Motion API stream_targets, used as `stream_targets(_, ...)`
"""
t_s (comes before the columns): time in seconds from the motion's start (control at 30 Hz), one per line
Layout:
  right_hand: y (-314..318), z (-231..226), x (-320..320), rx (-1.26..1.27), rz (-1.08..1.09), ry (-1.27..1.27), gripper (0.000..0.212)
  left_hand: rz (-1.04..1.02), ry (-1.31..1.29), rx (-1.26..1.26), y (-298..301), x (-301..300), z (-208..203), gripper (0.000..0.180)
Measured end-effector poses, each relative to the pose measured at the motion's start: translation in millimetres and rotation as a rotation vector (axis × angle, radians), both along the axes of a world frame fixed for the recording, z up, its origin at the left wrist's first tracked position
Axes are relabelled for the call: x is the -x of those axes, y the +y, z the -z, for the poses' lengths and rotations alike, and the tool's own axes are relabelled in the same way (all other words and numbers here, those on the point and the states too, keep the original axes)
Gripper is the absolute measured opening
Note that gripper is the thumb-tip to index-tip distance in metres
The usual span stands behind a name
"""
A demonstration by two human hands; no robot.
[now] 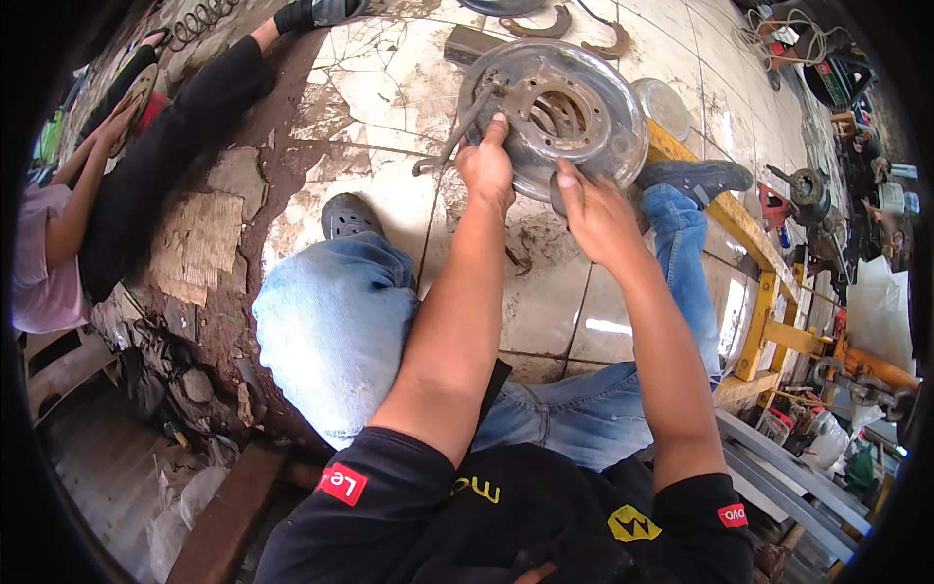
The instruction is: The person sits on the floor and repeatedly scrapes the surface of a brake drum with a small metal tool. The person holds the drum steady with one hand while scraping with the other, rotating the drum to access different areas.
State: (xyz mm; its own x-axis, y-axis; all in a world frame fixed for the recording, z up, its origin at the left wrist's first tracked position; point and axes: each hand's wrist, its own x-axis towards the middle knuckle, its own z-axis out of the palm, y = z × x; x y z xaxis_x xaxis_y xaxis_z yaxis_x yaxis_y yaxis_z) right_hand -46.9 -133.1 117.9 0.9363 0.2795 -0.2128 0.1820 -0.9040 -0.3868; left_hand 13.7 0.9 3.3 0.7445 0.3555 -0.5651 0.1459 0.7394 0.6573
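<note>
A round, greasy metal brake backing plate (623,127) with a ring of holes in its middle is tilted up in front of me, over the tiled floor. My left hand (484,167) is closed on its near left edge, thumb lying on the face. Beside that thumb, a bent metal lever (455,136) sticks out from the plate's left side. My right hand (595,212) is at the near right rim, thumb up and fingers curled. A small dark piece shows by its thumb, its kind unclear, and the fingers beyond are blurred.
Curved brake shoes (541,23) and a dark block (473,45) lie beyond the plate. A round lid-like disc (662,105) and a yellow metal frame (744,229) stand to the right. At the far left another person (58,219) sits holding a round part. Tools and parts crowd the right edge.
</note>
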Motion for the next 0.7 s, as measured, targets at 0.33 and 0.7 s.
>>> stream_targets(0.33, 1, 13, 6, -0.005, -0.032, -0.106, 0.056, 0.027, 0.001, 0.053, 4, -2, 8, 0.06)
stream_targets(0.7, 10, 7, 4, 0.01, -0.054, -0.081, 0.054, 0.051, -0.001, 0.077, 8, 1, 6, 0.067)
